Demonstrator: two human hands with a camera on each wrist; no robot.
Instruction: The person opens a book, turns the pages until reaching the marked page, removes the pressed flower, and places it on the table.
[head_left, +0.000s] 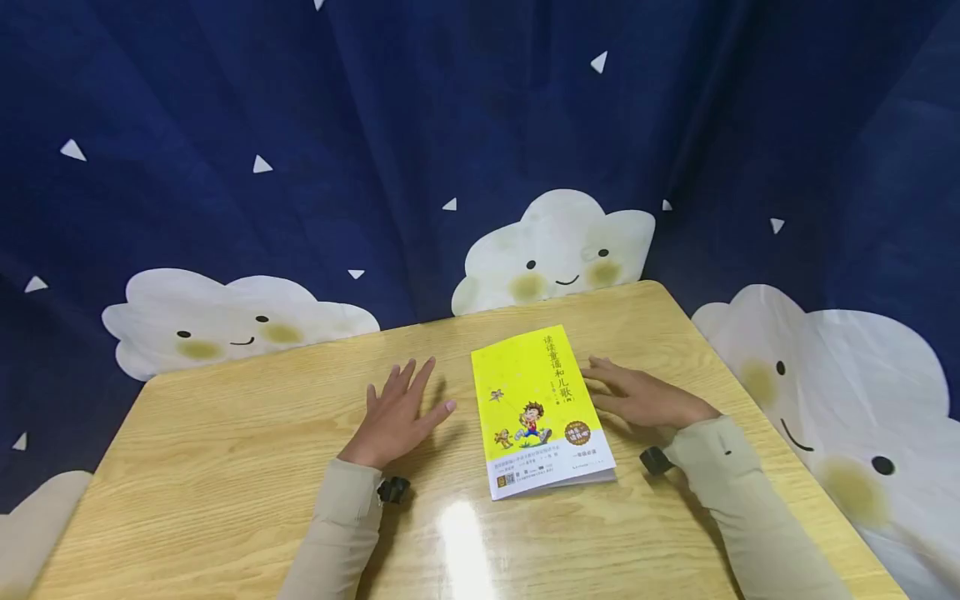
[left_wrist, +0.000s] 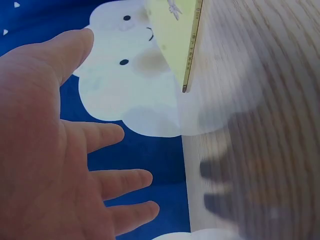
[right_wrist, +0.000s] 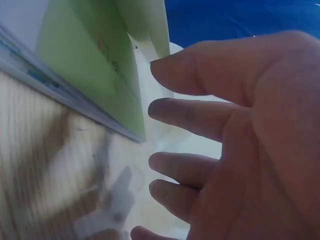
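Note:
A yellow paperback book [head_left: 525, 375] lies on the wooden table with its front cover up, showing a cartoon child flying a kite. The right wrist view shows its cover standing a little away from a green inner page [right_wrist: 100, 65]. My right hand [head_left: 637, 396] is at the book's right edge, fingers extended toward it, with nothing gripped. In its wrist view the thumb tip overlaps the raised cover's edge. To the left of the book, my left hand [head_left: 393, 421] hovers over the table, fingers spread and apart from the book. The book's spine [left_wrist: 189, 65] faces that hand.
The light wooden table [head_left: 247, 442] reaches back to a dark blue curtain [head_left: 375, 125] printed with smiling clouds and white triangles. A bright light reflection lies on the tabletop in front of the book. Both wrists wear small black devices [head_left: 393, 489].

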